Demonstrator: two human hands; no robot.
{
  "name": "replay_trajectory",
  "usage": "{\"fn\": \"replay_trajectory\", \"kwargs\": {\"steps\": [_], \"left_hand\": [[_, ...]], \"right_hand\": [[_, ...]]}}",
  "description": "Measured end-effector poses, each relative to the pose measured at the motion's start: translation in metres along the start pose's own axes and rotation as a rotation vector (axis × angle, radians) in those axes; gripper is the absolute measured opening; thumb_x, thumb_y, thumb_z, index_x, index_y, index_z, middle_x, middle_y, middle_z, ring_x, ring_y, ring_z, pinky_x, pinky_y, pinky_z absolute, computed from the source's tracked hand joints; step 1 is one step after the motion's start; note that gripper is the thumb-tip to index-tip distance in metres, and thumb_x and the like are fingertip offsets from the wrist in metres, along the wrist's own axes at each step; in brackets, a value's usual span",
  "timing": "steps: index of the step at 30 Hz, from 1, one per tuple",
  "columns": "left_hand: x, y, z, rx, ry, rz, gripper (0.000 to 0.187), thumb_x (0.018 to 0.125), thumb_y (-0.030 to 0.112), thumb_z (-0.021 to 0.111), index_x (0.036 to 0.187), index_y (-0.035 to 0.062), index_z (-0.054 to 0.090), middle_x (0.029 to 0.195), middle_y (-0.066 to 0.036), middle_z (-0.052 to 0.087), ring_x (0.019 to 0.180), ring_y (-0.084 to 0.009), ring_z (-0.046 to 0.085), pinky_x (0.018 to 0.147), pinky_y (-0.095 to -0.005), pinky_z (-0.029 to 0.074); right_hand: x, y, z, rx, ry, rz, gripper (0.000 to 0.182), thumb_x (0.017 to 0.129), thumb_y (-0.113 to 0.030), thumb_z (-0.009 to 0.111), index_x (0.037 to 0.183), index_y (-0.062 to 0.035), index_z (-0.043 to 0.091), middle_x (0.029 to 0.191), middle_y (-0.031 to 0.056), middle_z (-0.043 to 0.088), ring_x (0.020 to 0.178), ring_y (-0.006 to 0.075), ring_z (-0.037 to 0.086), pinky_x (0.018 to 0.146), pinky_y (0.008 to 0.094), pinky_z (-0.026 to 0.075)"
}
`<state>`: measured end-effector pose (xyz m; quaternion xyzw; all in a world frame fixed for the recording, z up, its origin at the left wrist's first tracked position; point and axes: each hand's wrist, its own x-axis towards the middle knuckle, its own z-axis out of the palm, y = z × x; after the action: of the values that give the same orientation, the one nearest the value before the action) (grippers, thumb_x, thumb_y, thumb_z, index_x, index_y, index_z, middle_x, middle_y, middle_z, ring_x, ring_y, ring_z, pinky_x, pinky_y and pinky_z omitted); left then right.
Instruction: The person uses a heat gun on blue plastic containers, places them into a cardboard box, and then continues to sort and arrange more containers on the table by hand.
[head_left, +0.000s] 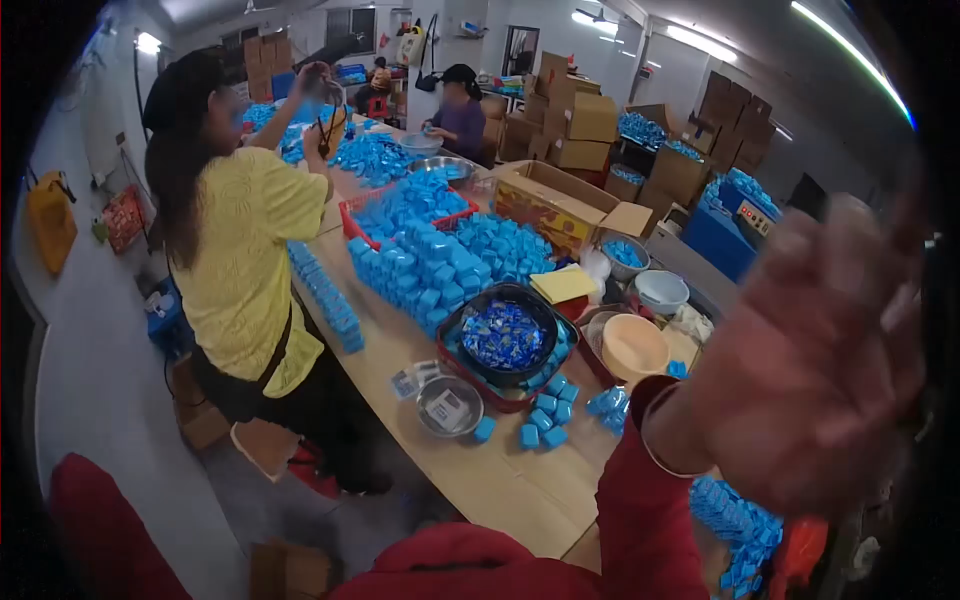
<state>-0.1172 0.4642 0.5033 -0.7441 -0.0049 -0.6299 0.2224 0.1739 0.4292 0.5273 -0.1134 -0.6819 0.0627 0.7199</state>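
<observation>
A long wooden table (480, 480) runs away from the camera through a crowded workroom, and most of it is covered by stacks of small blue boxes (425, 270). Close to the lens on the right, the person's right hand (810, 370) is raised near the camera, large and blurred, with a red sleeve (645, 500) below the wrist; its fingers (880, 250) are spread loosely and hold nothing. Nothing touches this hand; the nearest things lie on the table below and to its left, well apart from the fingers. The left hand is not visible. A co-worker in a yellow shirt (245, 260) stands at the table's left side with hands lifted to the head. Brown cardboard cartons (580, 125) are stacked along the back wall. Near the table's middle a black bowl (505, 335) holds shiny blue wrapped pieces and sits in a red tray (480, 385). To its right is a pale orange plastic bowl (632, 345). In front, a small metal bowl (450, 405) holds a card-like item, too small to make out. A few loose blue boxes (545, 415), square and bright blue, lie scattered on the bare wood between the bowls.
</observation>
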Motion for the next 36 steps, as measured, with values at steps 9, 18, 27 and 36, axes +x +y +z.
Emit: {"fn": "replay_trajectory", "kwargs": {"steps": [9,18,27,36], "left_hand": [[-0.051,-0.069,-0.036,0.064,0.018,-0.078,0.059,0.088,0.031,0.055,0.135,-0.0004,0.039,0.135,-0.02,0.043,0.126,-0.0332,0.042,0.104,-0.0425,0.035],[-0.178,-0.067,-0.038,0.174,0.068,-0.431,0.057,0.091,0.033,0.05,0.134,-0.0009,0.039,0.137,-0.02,0.041,0.128,-0.0324,0.041,0.105,-0.043,0.033],[-0.248,-0.044,-0.039,0.229,-0.071,-0.927,0.064,0.084,0.036,0.054,0.132,-0.0037,0.039,0.136,-0.026,0.039,0.126,-0.0369,0.039,0.106,-0.0456,0.028],[-0.269,0.003,-0.067,0.432,-0.218,-1.338,0.057,0.081,0.022,0.059,0.129,-0.0039,0.042,0.133,-0.024,0.042,0.123,-0.0372,0.041,0.105,-0.0446,0.031]], "right_hand": [[-0.015,0.275,0.051,0.08,-0.065,0.612,0.025,0.087,-0.005,0.06,0.111,0.0019,0.058,0.091,0.0045,0.065,0.083,0.0056,0.06,0.067,0.0178,0.046],[-0.012,0.373,0.066,-0.147,-0.314,0.727,0.02,0.09,-0.007,0.059,0.109,-0.0009,0.061,0.094,0.0022,0.064,0.086,0.0083,0.061,0.076,0.0232,0.05],[0.024,0.442,0.095,-0.093,-0.229,0.759,0.018,0.091,-0.014,0.059,0.104,-0.0026,0.063,0.089,0.0022,0.065,0.078,0.0078,0.059,0.066,0.022,0.047],[0.114,0.574,0.171,-0.578,-0.184,0.48,0.04,0.081,-0.03,0.064,0.1,0.0052,0.063,0.086,0.0136,0.068,0.079,0.0215,0.064,0.071,0.0324,0.049]]}}
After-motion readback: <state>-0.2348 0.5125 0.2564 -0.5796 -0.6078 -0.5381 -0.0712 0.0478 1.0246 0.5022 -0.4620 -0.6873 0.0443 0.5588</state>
